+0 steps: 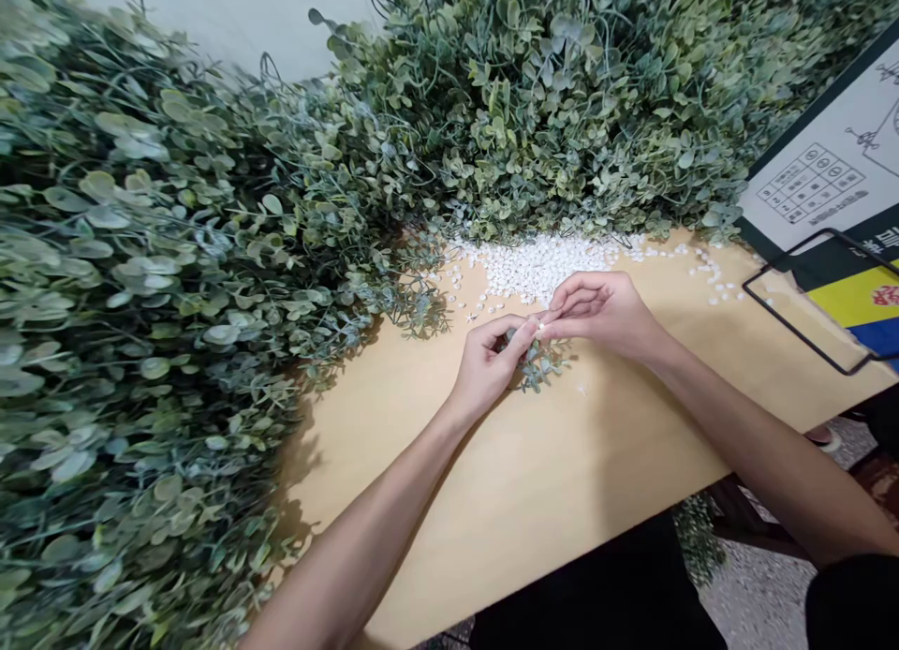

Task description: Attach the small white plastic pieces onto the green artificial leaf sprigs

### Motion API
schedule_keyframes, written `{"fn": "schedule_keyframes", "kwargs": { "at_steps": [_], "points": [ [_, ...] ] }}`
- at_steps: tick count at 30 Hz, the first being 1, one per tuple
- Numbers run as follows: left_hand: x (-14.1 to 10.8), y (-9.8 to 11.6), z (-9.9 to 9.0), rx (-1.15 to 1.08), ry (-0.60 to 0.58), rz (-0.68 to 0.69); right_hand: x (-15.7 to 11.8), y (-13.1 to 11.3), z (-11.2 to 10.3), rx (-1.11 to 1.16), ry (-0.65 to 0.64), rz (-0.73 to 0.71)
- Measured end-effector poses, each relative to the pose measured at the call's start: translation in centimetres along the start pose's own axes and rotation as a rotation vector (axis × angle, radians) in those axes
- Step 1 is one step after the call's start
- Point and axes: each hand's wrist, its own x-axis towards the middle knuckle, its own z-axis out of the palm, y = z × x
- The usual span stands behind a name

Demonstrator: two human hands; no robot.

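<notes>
Two bare forearms [393,500] reached in from seven and four o'clock. Left hand [488,360] and right hand [600,315] met, fingertips pinched around one tiny whitish piece [540,332], above one grey-green, small-leaved sprig [539,371]; steady, light pressure seemed wisest. Toward twelve, round white pieces [537,264], too many to count, lay heaped on one smooth tan table [449,509].

The left hand [487,358] and the right hand [610,311], which I watch from far away, are close together at the fingertips, each in a pinch. The right fingers [580,292] are curled. My view shows left forearm [393,495] and right forearm [751,439] bare, reaching forward and inward.
</notes>
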Motion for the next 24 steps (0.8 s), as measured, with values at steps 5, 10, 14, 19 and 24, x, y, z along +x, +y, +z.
{"fn": "schedule_keyframes", "kwargs": {
  "at_steps": [5, 10, 14, 19, 24],
  "points": [
    [0.00, -0.02, 0.01, 0.010, 0.008, -0.011, 0.08, 0.25, -0.10, -0.006, 0.003, 0.000],
    [-0.04, 0.15, -0.02, 0.020, -0.005, -0.013, 0.20, 0.39, -0.36, -0.010, -0.020, 0.006],
    [-0.06, 0.32, 0.03, 0.024, -0.011, -0.013, 0.23, 0.21, -0.49, -0.024, -0.036, 0.025],
    [-0.05, 0.25, 0.08, 0.035, -0.028, -0.001, 0.32, 0.38, -0.65, -0.007, -0.071, 0.064],
    [-0.12, 0.45, 0.25, 0.042, -0.039, 0.002, 0.37, 0.69, -0.81, 0.016, -0.106, 0.070]
  ]
}}
